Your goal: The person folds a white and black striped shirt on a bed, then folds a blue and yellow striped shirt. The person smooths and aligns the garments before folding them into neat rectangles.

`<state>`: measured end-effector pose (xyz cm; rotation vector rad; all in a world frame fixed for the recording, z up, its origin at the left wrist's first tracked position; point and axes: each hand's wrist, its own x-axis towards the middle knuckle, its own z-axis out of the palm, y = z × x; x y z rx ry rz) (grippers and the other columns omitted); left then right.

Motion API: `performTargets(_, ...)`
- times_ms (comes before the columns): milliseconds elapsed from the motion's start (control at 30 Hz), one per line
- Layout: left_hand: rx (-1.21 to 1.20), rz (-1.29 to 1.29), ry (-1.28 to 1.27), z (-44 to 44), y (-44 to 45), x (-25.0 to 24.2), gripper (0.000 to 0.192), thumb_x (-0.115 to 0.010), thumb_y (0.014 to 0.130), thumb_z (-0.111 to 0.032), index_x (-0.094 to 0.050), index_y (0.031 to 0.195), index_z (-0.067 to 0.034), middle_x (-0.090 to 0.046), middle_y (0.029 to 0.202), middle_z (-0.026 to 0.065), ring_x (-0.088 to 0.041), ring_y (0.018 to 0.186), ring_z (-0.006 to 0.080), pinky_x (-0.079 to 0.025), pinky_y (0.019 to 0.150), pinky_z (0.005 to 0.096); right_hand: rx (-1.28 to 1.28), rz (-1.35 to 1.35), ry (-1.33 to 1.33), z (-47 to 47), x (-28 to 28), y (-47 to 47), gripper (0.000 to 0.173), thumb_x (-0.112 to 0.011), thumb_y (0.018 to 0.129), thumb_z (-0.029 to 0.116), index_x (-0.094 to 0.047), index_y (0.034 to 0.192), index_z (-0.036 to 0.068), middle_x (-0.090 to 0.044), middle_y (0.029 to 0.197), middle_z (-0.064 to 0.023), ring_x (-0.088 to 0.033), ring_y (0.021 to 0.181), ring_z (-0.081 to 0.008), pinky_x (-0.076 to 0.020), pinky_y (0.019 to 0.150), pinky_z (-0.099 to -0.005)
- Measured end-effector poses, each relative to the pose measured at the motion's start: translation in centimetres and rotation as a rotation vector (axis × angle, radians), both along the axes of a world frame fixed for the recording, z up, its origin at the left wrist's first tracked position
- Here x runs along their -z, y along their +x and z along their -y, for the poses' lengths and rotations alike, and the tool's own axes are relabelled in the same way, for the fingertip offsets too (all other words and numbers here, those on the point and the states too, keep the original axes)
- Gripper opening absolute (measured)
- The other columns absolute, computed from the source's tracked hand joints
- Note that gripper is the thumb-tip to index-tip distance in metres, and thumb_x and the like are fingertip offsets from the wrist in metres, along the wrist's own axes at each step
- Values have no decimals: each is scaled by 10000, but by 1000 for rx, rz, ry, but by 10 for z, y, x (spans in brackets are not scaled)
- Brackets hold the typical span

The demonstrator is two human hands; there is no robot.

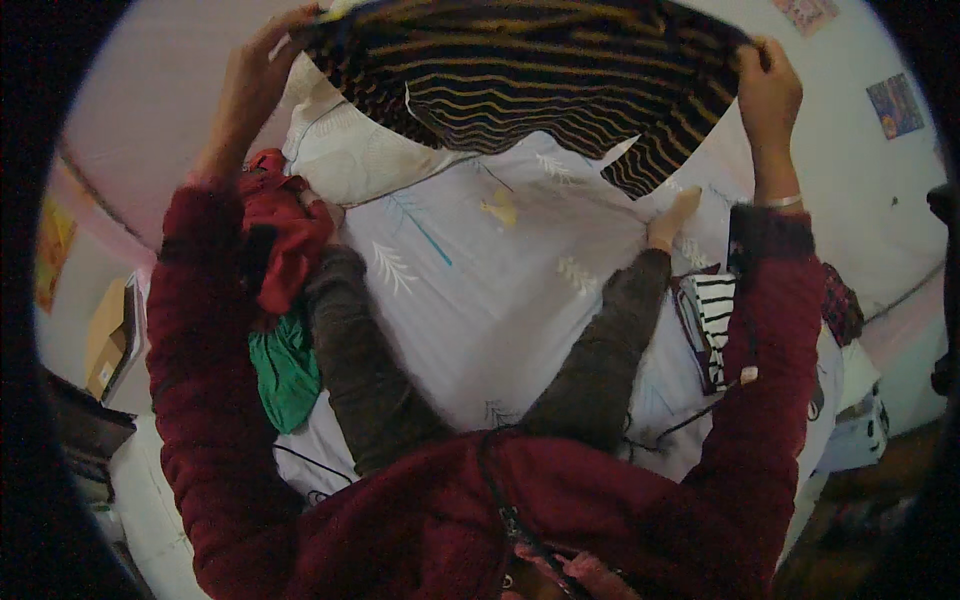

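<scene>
A dark garment with yellowish stripes (540, 82) is stretched out in the air between my two hands, at the top of the head view. My left hand (277, 56) grips its left end, with the fingertips near the picture's upper edge. At the other end my right hand (769, 82) is closed on the fabric. The garment's lower edge hangs unevenly above a bed sheet printed with leaves (480, 300), and part of its top lies outside the picture. A whitish pillow (352, 154) shows partly behind the left portion of the cloth.
Red cloth (281, 247) and green cloth (285, 375) lie beside my left leg. Folded clothing, including a black-and-white striped piece (712, 315), sits beyond my right leg. An open cardboard box (112, 345) stands at far left, a white container (859, 431) at lower right.
</scene>
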<state>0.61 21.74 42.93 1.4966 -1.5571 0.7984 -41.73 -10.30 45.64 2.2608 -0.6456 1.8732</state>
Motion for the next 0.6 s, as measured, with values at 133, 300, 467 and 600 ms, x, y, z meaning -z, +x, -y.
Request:
performTargets(133,225,-252,126,-31,-43,89,185,-542,895,-51,-624,1061,-59,-638,1123,103,-596,1053,267,-421,965,348,-155,-192,138,-13,82,-27,176,-613,809,145,-656,954,55,-674,919,-131,-650,844,-289,-500,757,-372)
performTargets(300,24,88,594,-75,-79,209,171,-514,831,-24,-607,974,-23,-614,1009,161,-563,985,377,-382,1015,465,-417,-467,428,-45,238,-62,211,-675,749,103,-632,945,37,-659,902,-127,-630,840,-302,-494,745,-374)
performTargets(467,-37,-113,912,-84,-96,323,199,-513,764,-1,-642,912,-36,-618,925,143,-576,986,353,-347,1037,507,-434,-764,693,-77,347,-68,123,-678,742,109,-648,829,27,-637,873,-156,-603,871,-344,-482,767,-409)
performTargets(600,-103,-87,1114,-88,-104,379,186,-517,749,-37,-665,862,-50,-631,901,134,-599,969,320,-348,1040,486,-433,-1074,659,-98,381,-65,128,-691,727,107,-656,814,19,-633,874,-151,-590,887,-345,-477,789,-415)
